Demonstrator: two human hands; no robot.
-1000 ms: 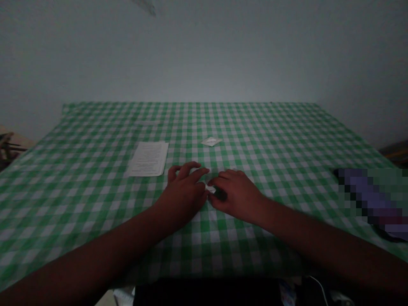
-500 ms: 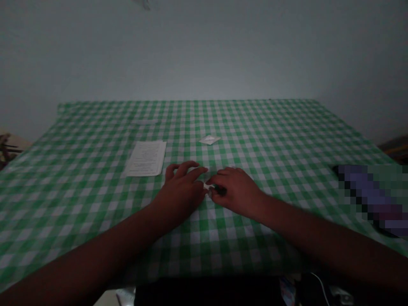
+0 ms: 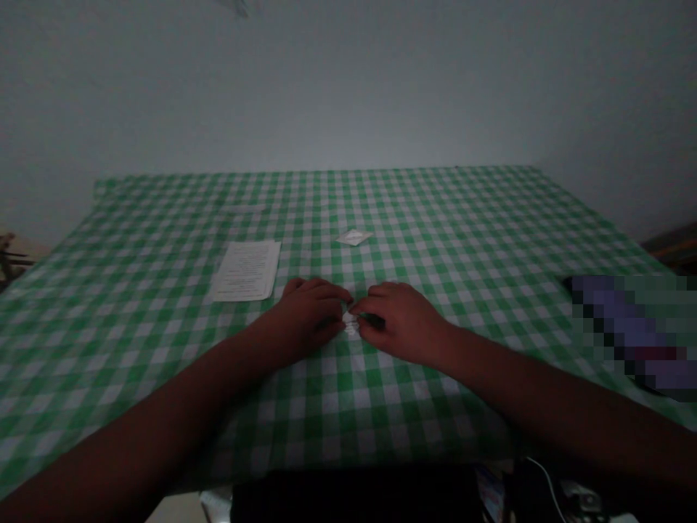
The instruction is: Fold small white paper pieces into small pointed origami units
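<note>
Both hands meet over the tablecloth around a small piece of white paper (image 3: 351, 325) that seems to bear faint marks. My left hand (image 3: 306, 314) has its fingers bent, the tips closed on the paper's left edge. From the other side, the thumb and forefinger of my right hand (image 3: 400, 319) pinch the right edge. Part of the paper is covered by the fingertips. Beyond the hands lies a small, flat, diamond-shaped folded paper (image 3: 354, 237). To the left of it rests a stack of printed sheets (image 3: 246, 272).
A green and white checked tablecloth (image 3: 462, 232) covers the table, with a plain wall (image 3: 348, 87) behind it. On the right lies a dark-edged object (image 3: 615, 319), blurred by pixelation. Under the near edge, a white cable (image 3: 547, 483) shows among dim things.
The left fingers, raised and spread before, have come down and closed on the paper. More of the small paper shows between the hands. The right hand has hardly moved.
</note>
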